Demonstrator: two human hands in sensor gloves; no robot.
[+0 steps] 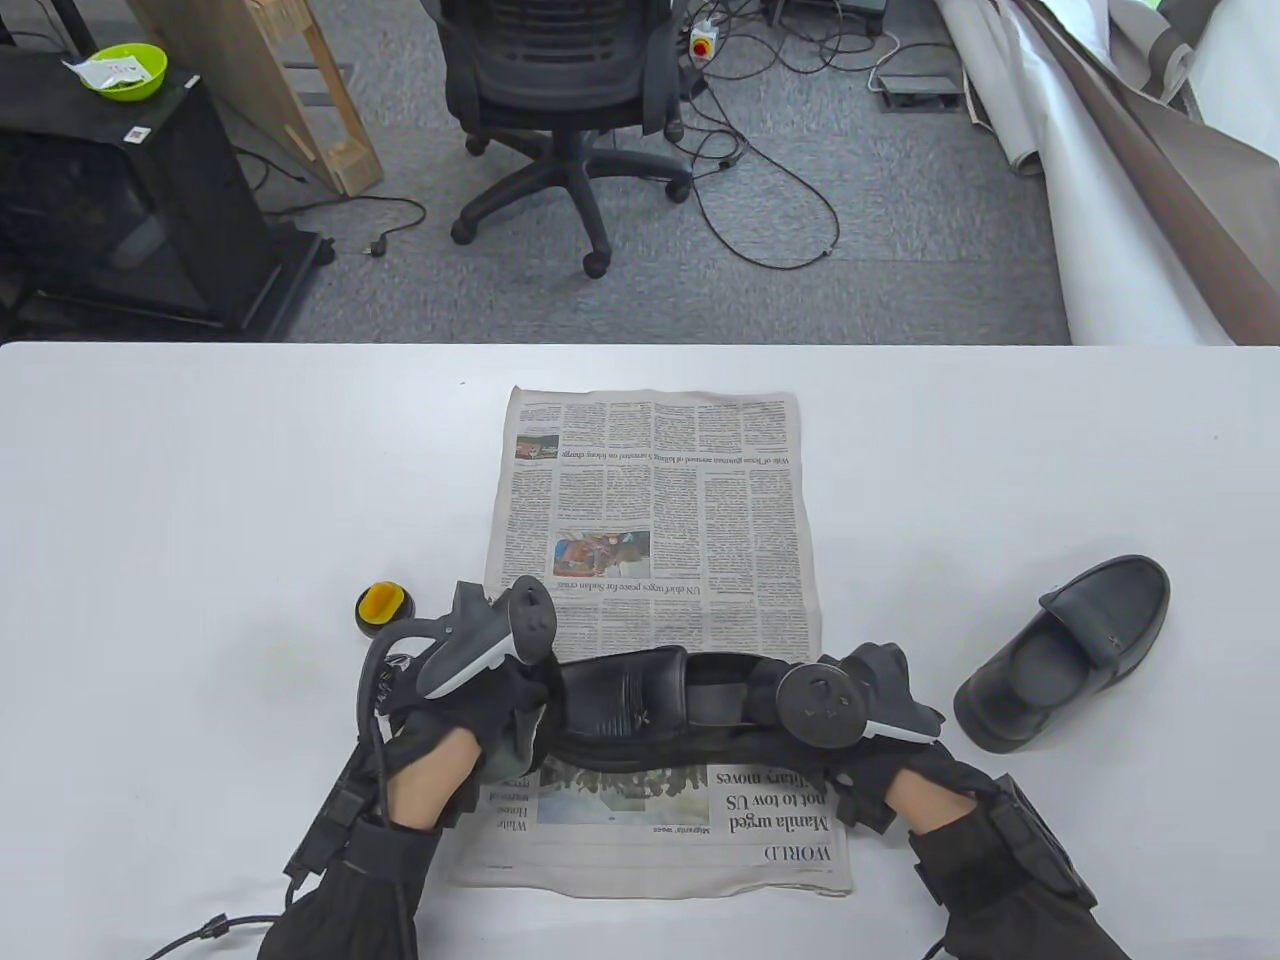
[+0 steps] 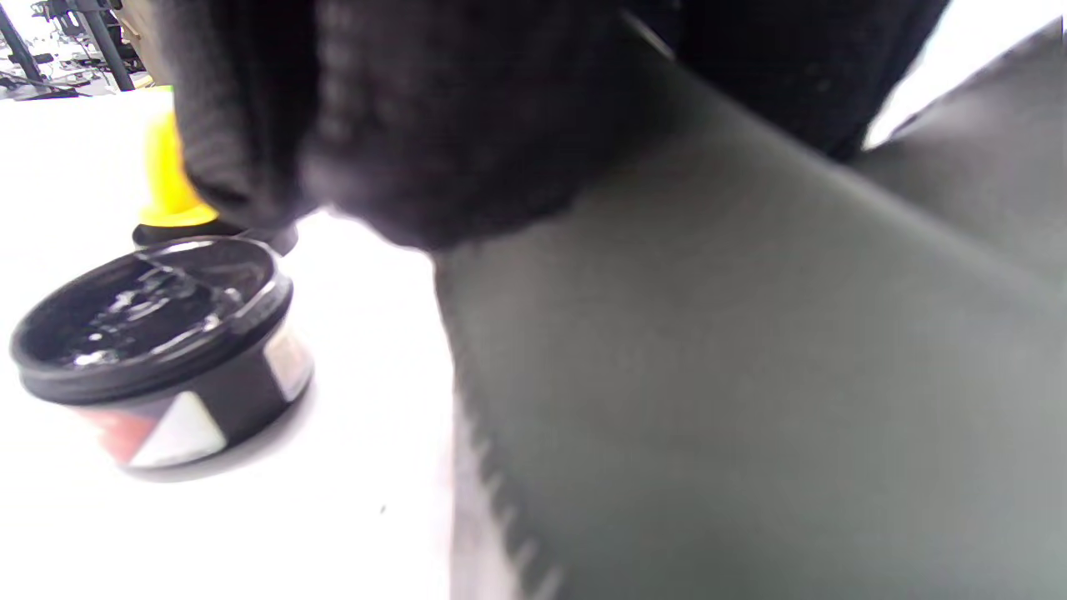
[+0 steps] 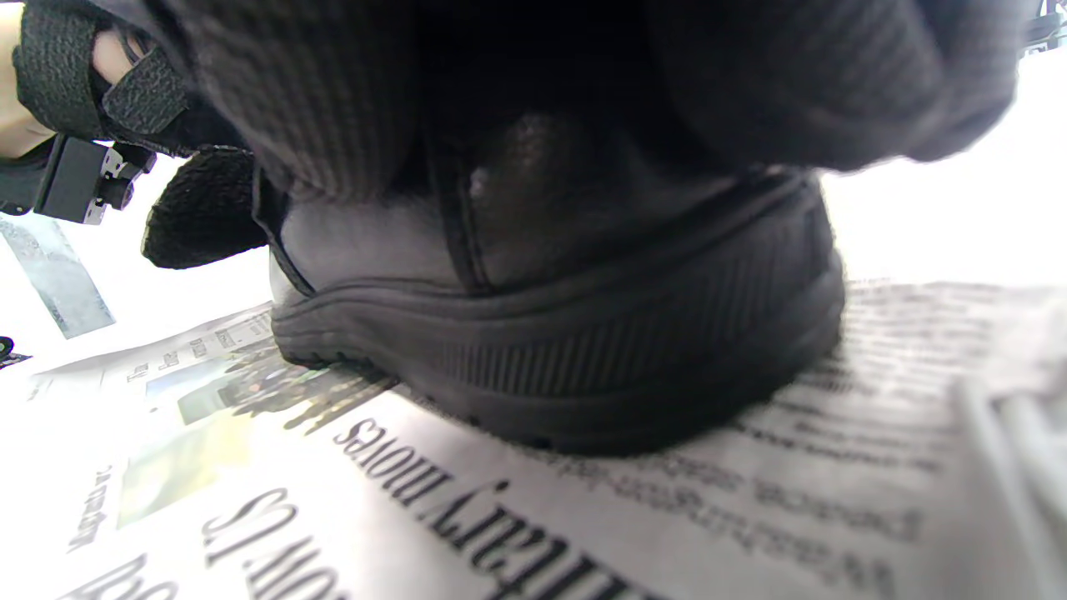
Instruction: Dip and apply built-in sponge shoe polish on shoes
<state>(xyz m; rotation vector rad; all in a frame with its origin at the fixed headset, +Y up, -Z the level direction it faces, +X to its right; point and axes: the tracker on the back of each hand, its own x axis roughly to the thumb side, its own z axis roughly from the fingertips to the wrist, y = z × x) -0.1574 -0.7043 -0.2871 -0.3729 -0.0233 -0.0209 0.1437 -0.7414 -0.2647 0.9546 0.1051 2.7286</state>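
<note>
Two shoes (image 1: 640,705) (image 1: 1075,650), one polish tin (image 2: 158,350), one sponge lid (image 1: 383,606), one newspaper (image 1: 655,500).

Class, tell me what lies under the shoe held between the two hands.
A newspaper lies under the shoe, spread on the white table. The print directly beneath the sole is covered, so it cannot be read.
</note>
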